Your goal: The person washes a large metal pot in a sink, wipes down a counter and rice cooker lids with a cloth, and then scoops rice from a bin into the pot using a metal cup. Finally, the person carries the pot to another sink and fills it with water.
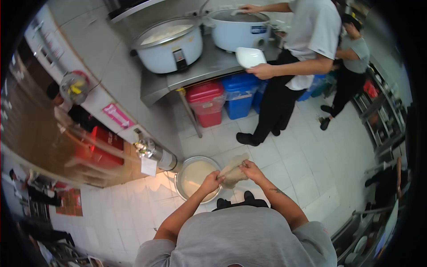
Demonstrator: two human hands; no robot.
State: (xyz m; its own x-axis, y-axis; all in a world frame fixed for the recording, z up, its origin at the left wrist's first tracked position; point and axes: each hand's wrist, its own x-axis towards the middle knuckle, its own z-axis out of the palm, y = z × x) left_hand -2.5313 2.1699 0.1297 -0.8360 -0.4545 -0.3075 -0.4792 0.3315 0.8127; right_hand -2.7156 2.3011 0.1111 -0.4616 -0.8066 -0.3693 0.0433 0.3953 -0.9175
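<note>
Between my two hands hangs a beige cloth (234, 172), thin and crumpled, looking like a net or rag. My left hand (211, 181) is closed on its left edge, over the rim of a wide metal basin. My right hand (251, 171) pinches the cloth's right side. The round basin (179, 183) stands on the floor just left of my feet, with pale whitish contents whose kind I cannot make out; my left hand and forearm cover part of it.
A metal cylinder (165, 159) stands beside the basin at the wall corner. Ahead, a steel table (209, 66) carries a rice cooker (171, 51) with its lid off and another cooker (235, 35). Below are a red bin (207, 104) and blue bins (238, 100). A co-worker (307, 44) holds a white dish (250, 58).
</note>
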